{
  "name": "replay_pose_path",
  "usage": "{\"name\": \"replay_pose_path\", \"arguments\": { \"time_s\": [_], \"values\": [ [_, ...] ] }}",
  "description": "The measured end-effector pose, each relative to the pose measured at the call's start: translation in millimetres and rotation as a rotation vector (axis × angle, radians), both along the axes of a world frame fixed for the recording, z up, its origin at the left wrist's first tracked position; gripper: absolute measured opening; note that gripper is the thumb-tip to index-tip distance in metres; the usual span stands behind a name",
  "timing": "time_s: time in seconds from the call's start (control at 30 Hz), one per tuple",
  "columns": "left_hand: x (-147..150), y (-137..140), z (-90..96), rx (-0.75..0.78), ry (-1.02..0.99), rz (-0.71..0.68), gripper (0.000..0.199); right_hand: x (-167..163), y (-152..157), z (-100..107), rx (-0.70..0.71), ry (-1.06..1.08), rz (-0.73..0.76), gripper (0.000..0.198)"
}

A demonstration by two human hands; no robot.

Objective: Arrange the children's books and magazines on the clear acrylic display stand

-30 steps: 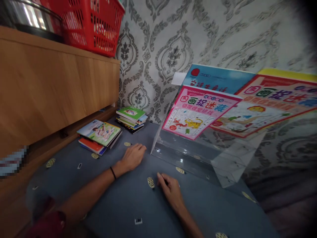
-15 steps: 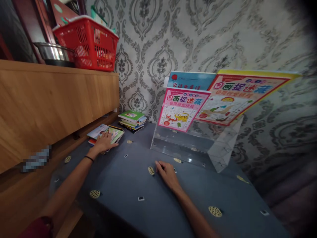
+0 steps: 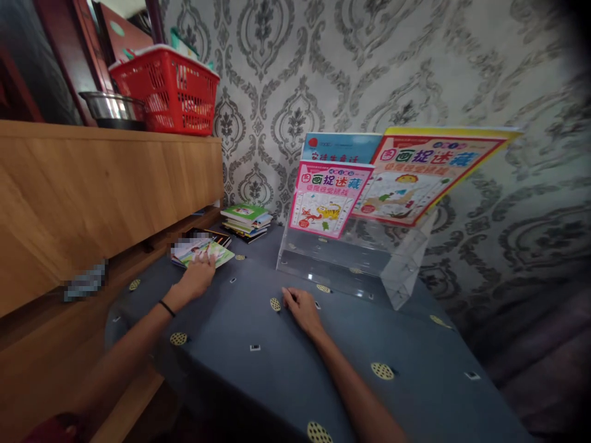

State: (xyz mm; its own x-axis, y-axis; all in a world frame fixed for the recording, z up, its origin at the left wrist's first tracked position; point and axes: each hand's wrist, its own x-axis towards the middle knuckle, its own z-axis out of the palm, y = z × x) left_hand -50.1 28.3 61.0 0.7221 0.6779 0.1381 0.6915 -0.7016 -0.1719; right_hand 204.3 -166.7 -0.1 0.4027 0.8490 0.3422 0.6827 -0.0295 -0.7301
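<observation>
Nearest, a grey-blue tablecloth [image 3: 295, 381] carries yellow dotted ovals and small white tags whose lettering is too tiny to read. On it rests the right hand [image 3: 301, 306], fingers loosely curled; nothing shows in it, though how far it is closed I cannot tell. The left hand [image 3: 198, 278], a dark band at the wrist, lies with its fingers on the cover of a picture book [image 3: 220, 253]; whether it grips I cannot tell. This book sits face up on top of the near pile, over dark-covered books [image 3: 220, 237]; its longer side seems to run left to right, the right end slanting towards the person. Part of its cover is pixelated.

To the right, a clear stand [image 3: 406, 271] holds books leaning back, covers forward, titles along their tops: a pink book [image 3: 325, 200] reading 图画捉迷藏, a larger red book [image 3: 401, 194] with the same title, a yellow-edged one [image 3: 443, 131] behind that, and a blue book [image 3: 344, 144] reading 安徒生童话, partly covered by the pink one.

Farther back stands another stack, a green book [image 3: 244, 213] uppermost. On the wooden cabinet [image 3: 111, 178], a metal bowl [image 3: 113, 107], its inside hidden, stands beside a red basket [image 3: 172, 92] with green-and-white packaging poking above its rim.
</observation>
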Motion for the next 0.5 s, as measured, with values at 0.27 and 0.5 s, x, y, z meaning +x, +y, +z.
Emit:
{"name": "replay_pose_path", "arguments": {
  "time_s": [0.27,0.5],
  "values": [
    [9,-120,-27.5,-0.017,-0.014,-0.508,0.066,8,6,-9,0.102,0.130,-0.063,0.061],
    [-15,-139,-35.1,-0.264,-0.048,-1.080,0.062,12,2,-14,0.155,0.112,-0.119,0.055]
  ]
}}
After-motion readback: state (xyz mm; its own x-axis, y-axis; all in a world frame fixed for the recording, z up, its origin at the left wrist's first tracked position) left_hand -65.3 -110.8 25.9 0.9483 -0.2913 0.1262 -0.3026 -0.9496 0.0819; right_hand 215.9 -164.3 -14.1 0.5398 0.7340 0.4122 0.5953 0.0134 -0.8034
